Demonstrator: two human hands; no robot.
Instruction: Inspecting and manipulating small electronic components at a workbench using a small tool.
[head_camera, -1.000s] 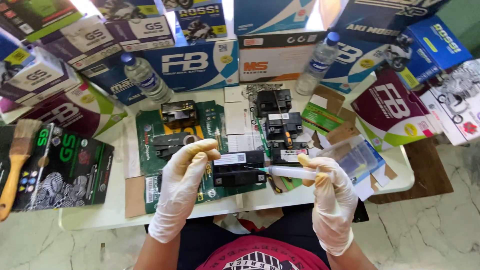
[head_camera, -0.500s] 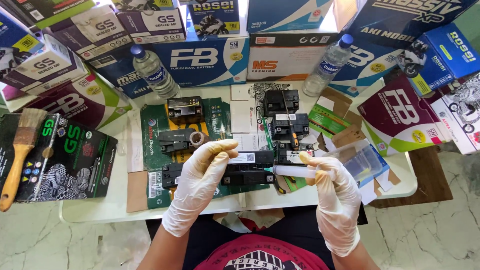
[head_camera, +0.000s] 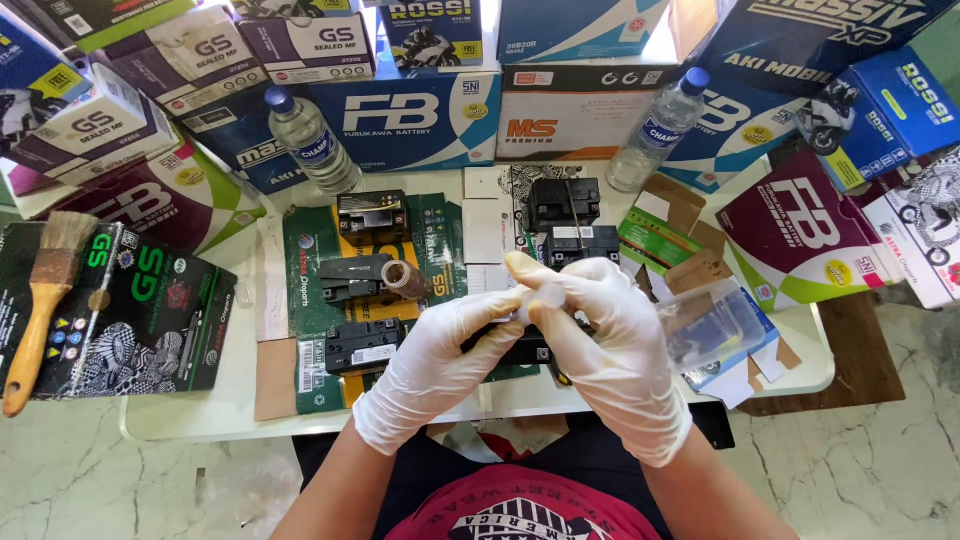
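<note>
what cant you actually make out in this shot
Head view, the only one:
- Small clear tube: mostly wrapped by the fingers of the left hand and right hand, so its shape is unclear.
- Dark battery under the hands: largely covered.
- Clear plastic bag: contents blurred.

front: black batteries (head_camera: 565, 205), bottles (head_camera: 310, 142) block | left: paintbrush (head_camera: 42, 300) | near table edge (head_camera: 200, 425) — open

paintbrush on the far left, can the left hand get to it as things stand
Probably yes, once it lets go. The paintbrush lies in the open on a dark box with nothing on top of it. The left hand is busy mid-table, meeting the right hand on a small clear piece.
</note>
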